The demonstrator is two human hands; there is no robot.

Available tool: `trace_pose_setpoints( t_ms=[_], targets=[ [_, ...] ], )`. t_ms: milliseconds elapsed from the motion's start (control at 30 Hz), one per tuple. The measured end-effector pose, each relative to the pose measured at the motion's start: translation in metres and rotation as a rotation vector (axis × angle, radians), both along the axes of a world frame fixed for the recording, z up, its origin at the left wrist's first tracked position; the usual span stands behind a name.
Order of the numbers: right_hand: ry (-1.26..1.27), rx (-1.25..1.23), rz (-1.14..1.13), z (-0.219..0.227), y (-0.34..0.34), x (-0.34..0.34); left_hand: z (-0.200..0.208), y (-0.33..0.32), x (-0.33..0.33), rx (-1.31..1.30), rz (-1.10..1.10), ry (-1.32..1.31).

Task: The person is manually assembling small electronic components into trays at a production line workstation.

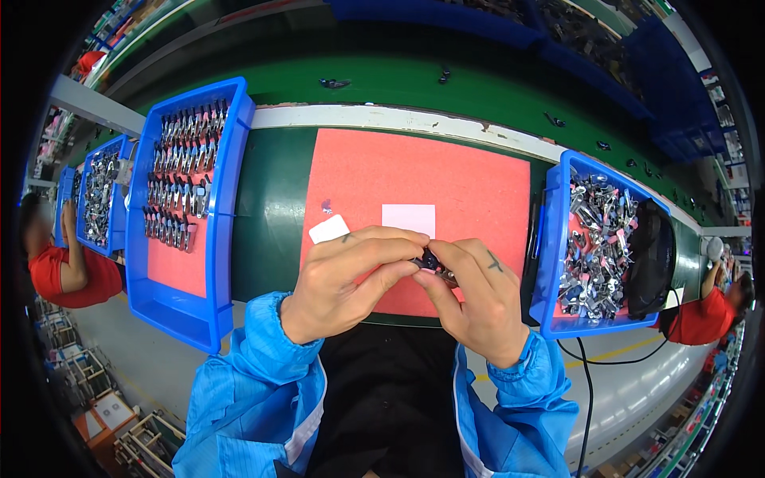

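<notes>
Over the coral foam mat (422, 167), both my hands meet at the fingertips around a small dark piece with a shiny metal part (430, 260). My left hand (339, 279) pinches it from the left between thumb and fingers. From the right, the thumb and forefinger of my right hand (482, 299) close on the same piece. Fingers cover much of it, so its exact kind is hidden. Just beyond the fingers lies a pale pink paper square (409, 215). A white card (328, 229) rests beside my left hand, with a small dark mark or scrap (327, 206) farther off.
To the left, a blue tray (219, 323) holds rows of small black-and-silver pieces. A blue bin (548, 307) at right contains a loose heap of similar pieces, beside a black bag-like object (652, 263). Beyond a pale rail (398, 119), scattered pieces lie on a green surface. Co-workers sit at both sides.
</notes>
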State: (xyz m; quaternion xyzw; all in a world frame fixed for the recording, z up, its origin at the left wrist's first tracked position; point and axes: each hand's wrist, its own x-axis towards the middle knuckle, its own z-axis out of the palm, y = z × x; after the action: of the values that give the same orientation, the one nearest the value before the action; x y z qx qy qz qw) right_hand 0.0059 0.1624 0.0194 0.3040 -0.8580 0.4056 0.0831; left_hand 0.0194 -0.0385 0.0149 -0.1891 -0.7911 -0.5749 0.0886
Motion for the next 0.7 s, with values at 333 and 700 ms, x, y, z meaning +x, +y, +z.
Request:
trace_pose_setpoints(
  t_ms=[333, 700],
  targets=[
    [-0.008, -0.02, 0.007, -0.007, 0.002, -0.005, -0.006, 0.003, -0.003, 0.05, 0.005, -0.093],
    [-0.444, -0.539, -0.171, -0.029, -0.015, 0.012, 0.0, -0.021, 0.03, -0.187, 0.106, -0.071]
  ],
)
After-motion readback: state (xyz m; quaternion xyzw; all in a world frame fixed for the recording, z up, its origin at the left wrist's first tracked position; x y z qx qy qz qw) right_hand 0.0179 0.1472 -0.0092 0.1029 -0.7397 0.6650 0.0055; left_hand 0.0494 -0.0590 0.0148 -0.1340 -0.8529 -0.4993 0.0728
